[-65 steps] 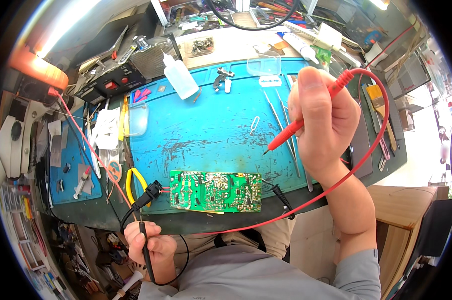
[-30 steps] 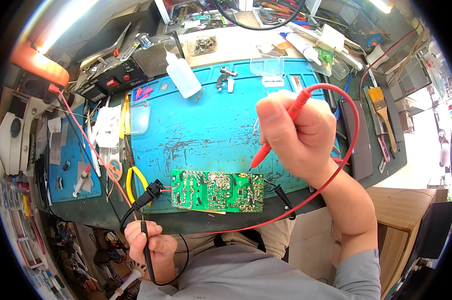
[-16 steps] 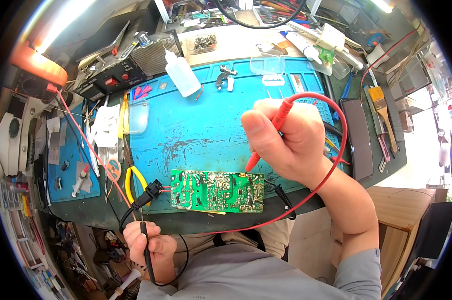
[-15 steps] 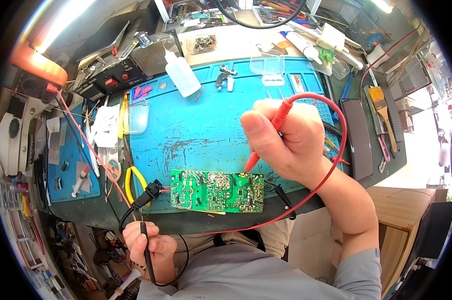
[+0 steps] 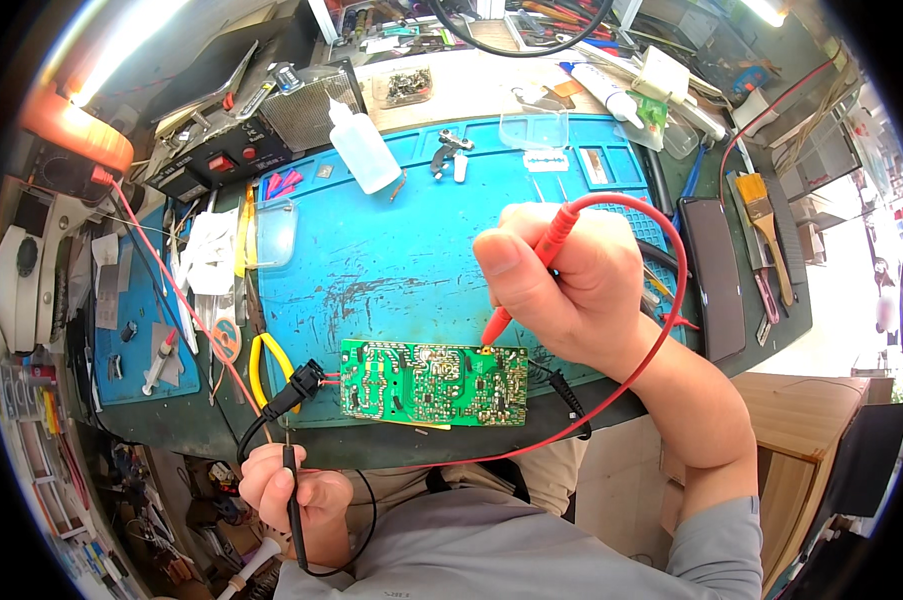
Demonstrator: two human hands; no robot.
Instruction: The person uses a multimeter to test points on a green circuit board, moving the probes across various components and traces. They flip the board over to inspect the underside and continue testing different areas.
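A green circuit board lies solder side up at the near edge of the blue work mat. My right hand is closed around a red test probe, its tip at the board's upper edge, right of the middle; whether it touches cannot be made out. Below the board's left end, my left hand grips a black test probe, its thin tip pointing up and away from the board. A black plug connector joins the board's left end by short red wires.
Yellow-handled pliers lie left of the board. An orange multimeter stands far left, with a red lead running from it. A white squeeze bottle is on the mat's far side. A phone and a brush lie at right.
My right hand has shifted slightly left and down, bringing the red probe's tip closer along the board's upper edge. My left hand has barely moved.
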